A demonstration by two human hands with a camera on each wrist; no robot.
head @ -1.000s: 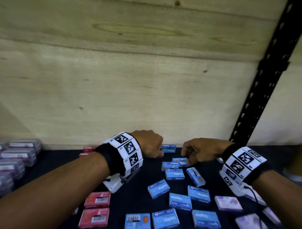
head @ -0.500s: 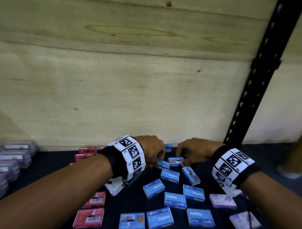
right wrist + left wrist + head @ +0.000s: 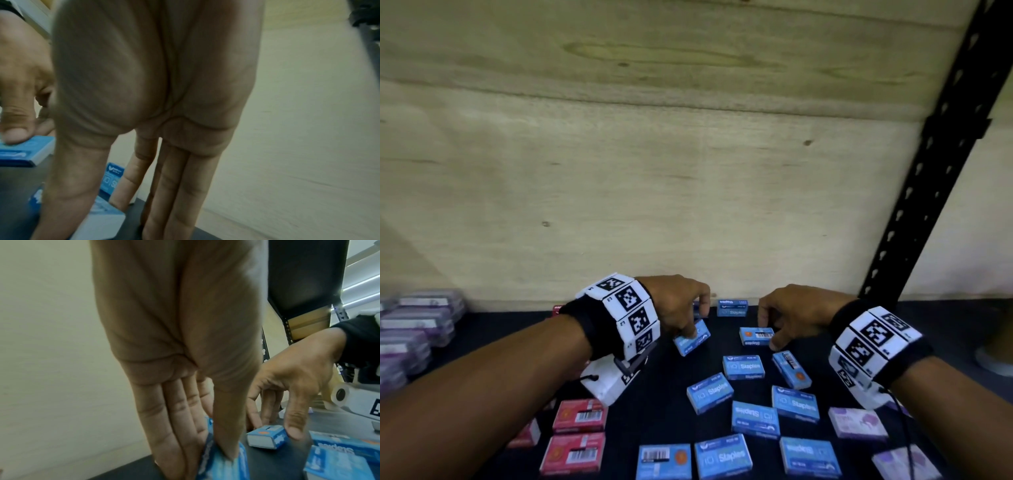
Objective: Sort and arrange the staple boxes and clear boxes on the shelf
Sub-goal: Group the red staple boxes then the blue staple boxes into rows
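Note:
Several blue staple boxes (image 3: 743, 367) lie scattered on the dark shelf (image 3: 664, 394). My left hand (image 3: 697, 322) pinches one blue staple box (image 3: 692, 338) between thumb and fingers, tilted off the shelf; the left wrist view shows my thumb pressed on this box (image 3: 224, 465). My right hand (image 3: 768, 334) pinches a barcode-side-up blue box (image 3: 756, 336) by its ends, and that box (image 3: 267, 438) lies flat on the shelf. One more blue box (image 3: 732, 307) stands at the back wall between the hands. Clear boxes (image 3: 417, 325) are stacked at the far left.
Red staple boxes (image 3: 580, 416) lie at the front left, and pale purple boxes (image 3: 858, 423) at the front right. A plywood back wall (image 3: 688, 205) closes the shelf behind. A black perforated upright (image 3: 928, 192) rises at the right.
My left hand has reached down from a fist near the back wall and taken hold of a blue box, tilting it up. The right hand stays on its barcode box.

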